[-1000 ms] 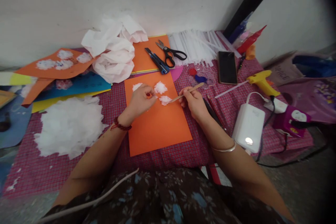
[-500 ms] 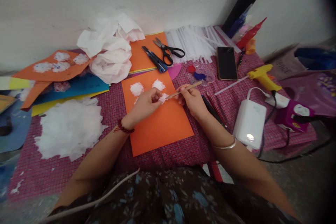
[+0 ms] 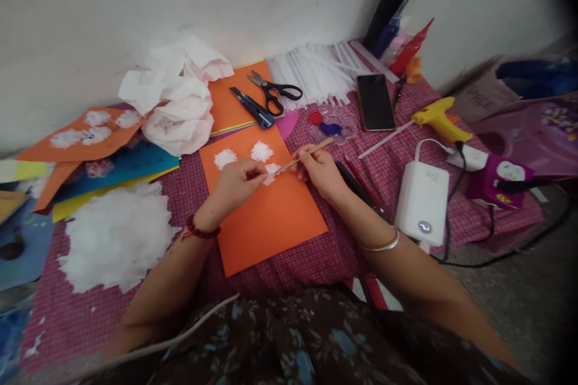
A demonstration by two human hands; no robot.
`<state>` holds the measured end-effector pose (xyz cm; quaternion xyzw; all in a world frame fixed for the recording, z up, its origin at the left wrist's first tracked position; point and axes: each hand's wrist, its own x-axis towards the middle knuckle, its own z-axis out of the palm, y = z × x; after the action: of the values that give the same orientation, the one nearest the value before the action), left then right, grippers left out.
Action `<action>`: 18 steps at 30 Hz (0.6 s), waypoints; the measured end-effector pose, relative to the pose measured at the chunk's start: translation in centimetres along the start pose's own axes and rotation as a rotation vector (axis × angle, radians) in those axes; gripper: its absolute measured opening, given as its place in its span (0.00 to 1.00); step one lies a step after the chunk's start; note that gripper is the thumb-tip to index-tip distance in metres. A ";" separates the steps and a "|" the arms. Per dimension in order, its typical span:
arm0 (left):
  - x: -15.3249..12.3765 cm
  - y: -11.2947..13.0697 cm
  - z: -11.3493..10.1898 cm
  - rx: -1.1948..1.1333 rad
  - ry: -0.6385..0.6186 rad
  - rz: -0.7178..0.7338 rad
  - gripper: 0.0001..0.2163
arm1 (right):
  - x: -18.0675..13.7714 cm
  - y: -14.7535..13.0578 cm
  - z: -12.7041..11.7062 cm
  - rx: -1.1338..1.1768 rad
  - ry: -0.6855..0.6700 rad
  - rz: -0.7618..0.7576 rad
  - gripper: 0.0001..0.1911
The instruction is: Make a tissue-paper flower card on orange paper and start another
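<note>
An orange paper sheet (image 3: 266,216) lies on the red checked cloth in front of me. Two white tissue tufts (image 3: 224,158) (image 3: 262,151) sit near its far edge. My left hand (image 3: 237,183) is closed in a pinch on a third white tissue tuft (image 3: 272,169) lying on the sheet. My right hand (image 3: 318,169) grips a thin wooden stick (image 3: 307,154), and the stick's tip touches that same tuft. The two hands are close together over the upper part of the sheet.
A pile of white tissue scraps (image 3: 115,236) lies at left, crumpled tissue (image 3: 174,102) behind. Scissors (image 3: 273,90) and a cutter (image 3: 251,107) rest on another orange sheet. At right are a phone (image 3: 374,102), a yellow glue gun (image 3: 440,119), a white power adapter (image 3: 422,203) and cables.
My left hand has moved right from the sheet's far-left tuft to pinch the third tuft at the stick's tip. The camera view shifted, so everything slid slightly left.
</note>
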<state>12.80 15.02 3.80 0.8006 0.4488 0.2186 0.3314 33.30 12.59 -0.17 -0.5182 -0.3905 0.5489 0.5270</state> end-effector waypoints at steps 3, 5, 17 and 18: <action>0.2 0.1 -0.3 -0.019 -0.040 -0.039 0.05 | 0.0 0.0 0.0 0.000 0.001 0.008 0.14; 0.4 0.3 0.3 -0.037 -0.104 -0.055 0.06 | 0.0 -0.1 -0.1 -0.004 0.006 0.002 0.15; 1.8 1.2 2.7 0.202 -0.015 -0.086 0.06 | 0.2 -0.2 -0.2 0.043 0.008 0.004 0.12; 1.9 1.1 2.7 0.214 -0.008 -0.088 0.07 | 0.1 -0.4 -0.3 0.041 0.014 0.001 0.12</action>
<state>16.13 15.31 2.80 0.8119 0.5029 0.1515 0.2549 33.67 12.74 0.13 -0.5113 -0.3750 0.5536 0.5399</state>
